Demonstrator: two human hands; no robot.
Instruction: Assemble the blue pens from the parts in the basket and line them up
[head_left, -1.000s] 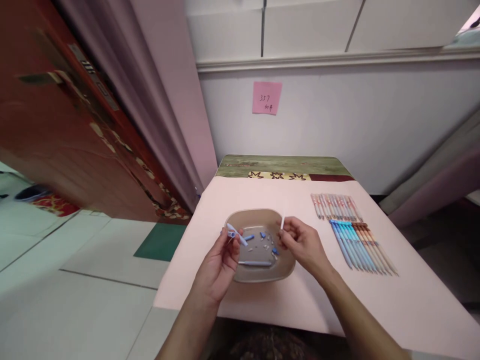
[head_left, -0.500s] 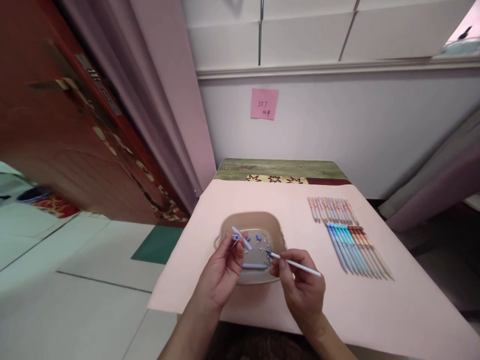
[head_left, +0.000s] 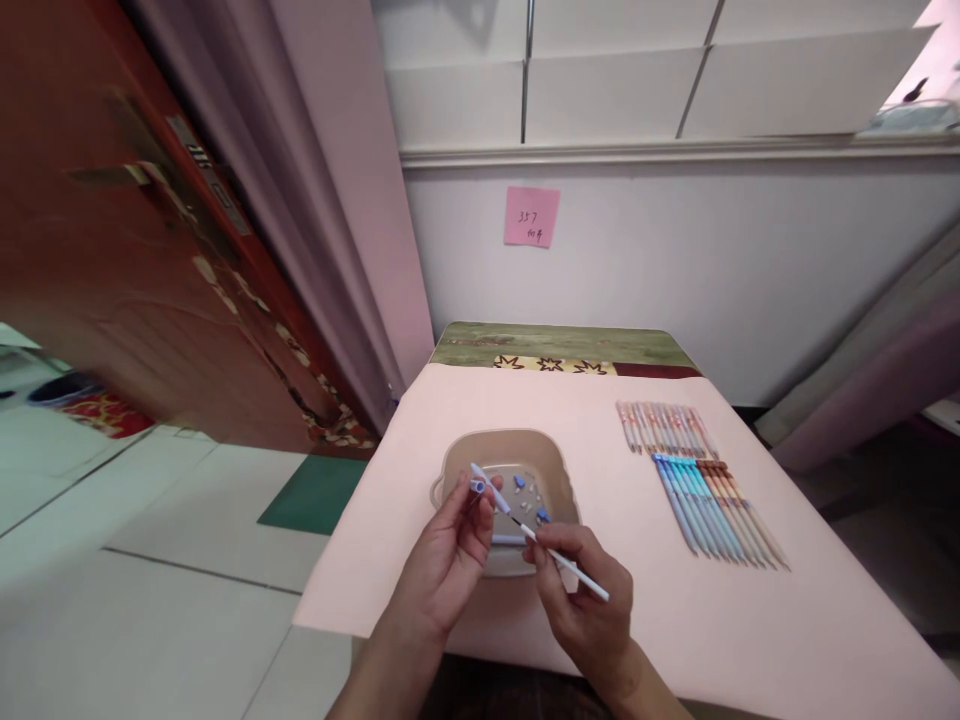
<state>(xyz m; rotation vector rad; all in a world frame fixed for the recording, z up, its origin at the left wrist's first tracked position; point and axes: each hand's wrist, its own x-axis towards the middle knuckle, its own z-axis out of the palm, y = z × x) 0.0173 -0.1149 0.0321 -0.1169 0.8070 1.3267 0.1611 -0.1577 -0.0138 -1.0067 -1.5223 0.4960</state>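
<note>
My left hand [head_left: 446, 555] is closed around a light-blue pen barrel [head_left: 491, 488], which slants down to the right. A short open-ended tube piece [head_left: 477, 486] is pinched in the same fingers. In my right hand [head_left: 592, 605] a thin white pen refill [head_left: 574, 570] is held between thumb and fingers. Its dark tip meets or nearly meets the barrel's lower end; I cannot tell whether it is inside. Both hands are over the near side of a beige plastic basin [head_left: 517, 447]. Inside lie small blue parts [head_left: 519, 483], tiny pale pieces and another light-blue tube [head_left: 508, 539].
To the right, a row of pale patterned pens [head_left: 666, 428] lies above a row of blue pens [head_left: 686, 505] and brown-topped pens [head_left: 742, 515]. Pink paper [head_left: 360, 560] covers the table. A pink note [head_left: 531, 216] is on the wall behind.
My right hand has moved left and slightly down, bringing the refill's tip to the barrel's lower end. My left hand keeps its hold, and the view has tilted slightly.
</note>
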